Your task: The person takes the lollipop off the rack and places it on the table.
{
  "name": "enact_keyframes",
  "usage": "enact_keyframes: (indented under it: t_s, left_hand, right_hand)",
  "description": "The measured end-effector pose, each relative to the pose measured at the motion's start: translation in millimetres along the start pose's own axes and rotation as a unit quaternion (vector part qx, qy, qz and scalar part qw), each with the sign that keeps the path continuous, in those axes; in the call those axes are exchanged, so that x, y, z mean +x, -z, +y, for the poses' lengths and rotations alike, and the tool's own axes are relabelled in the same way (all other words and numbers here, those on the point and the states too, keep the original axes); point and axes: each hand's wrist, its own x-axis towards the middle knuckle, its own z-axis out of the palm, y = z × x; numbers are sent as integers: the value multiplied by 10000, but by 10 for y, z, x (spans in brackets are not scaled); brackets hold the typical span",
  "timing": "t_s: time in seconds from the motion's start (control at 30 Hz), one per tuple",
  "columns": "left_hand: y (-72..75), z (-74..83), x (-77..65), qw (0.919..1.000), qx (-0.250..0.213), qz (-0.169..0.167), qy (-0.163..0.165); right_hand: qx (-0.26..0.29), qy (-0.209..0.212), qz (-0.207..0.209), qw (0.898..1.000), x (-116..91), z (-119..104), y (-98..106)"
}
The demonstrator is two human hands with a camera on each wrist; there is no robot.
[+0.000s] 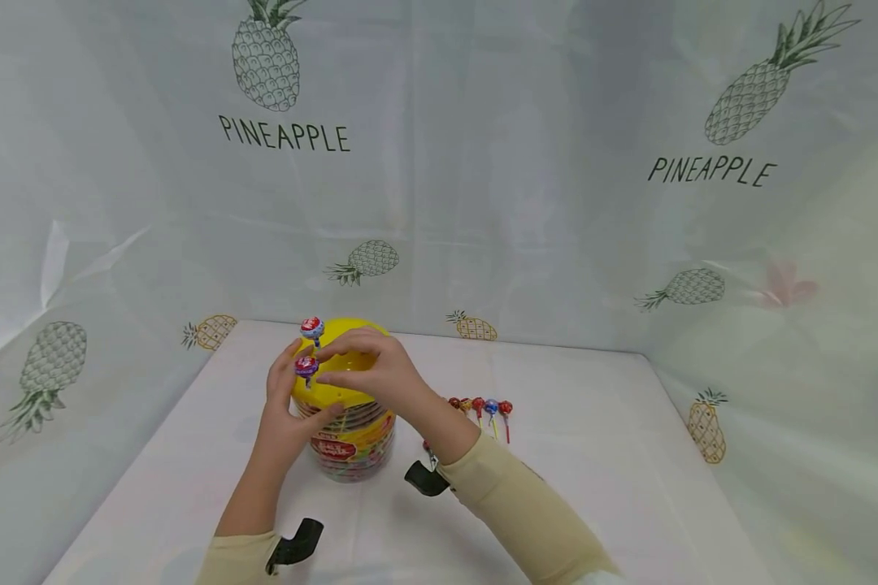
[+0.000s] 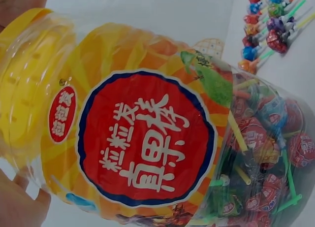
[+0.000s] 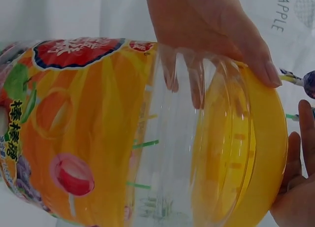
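Observation:
A clear plastic candy jar (image 1: 347,443) with an orange and red label stands upright under its yellow lid (image 1: 336,396). Lollipops fill its lower part in the left wrist view. Two wrapped lollipops rise from the lid: one purple and red (image 1: 306,366), one blue and red (image 1: 311,327). My left hand (image 1: 281,426) grips the jar's top, its thumb on the lid in the right wrist view (image 3: 211,35). Over the lid, my right hand (image 1: 369,366) has thumb and forefinger spread beside the lollipops. Whether its fingertips touch them is unclear.
Several lollipops (image 1: 492,406) lie in rows on the white table (image 1: 578,455), right of the jar and partly behind the right forearm. Black wrist mounts (image 1: 297,543) stick out from both sleeves. A pineapple-print sheet (image 1: 483,203) hangs around the table.

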Motion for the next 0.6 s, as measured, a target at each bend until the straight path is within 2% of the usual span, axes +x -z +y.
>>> enact_keyframes:
  t_s: [0.27, 0.6]
  left_hand:
    - [49, 14, 10, 9998, 28, -167, 91]
    - [51, 9, 18, 9998, -85, -144, 81]
  right_hand:
    - [-39, -2, -95, 9999, 39, -34, -71]
    - [-87, -190, -6, 9998, 30, -82, -81]
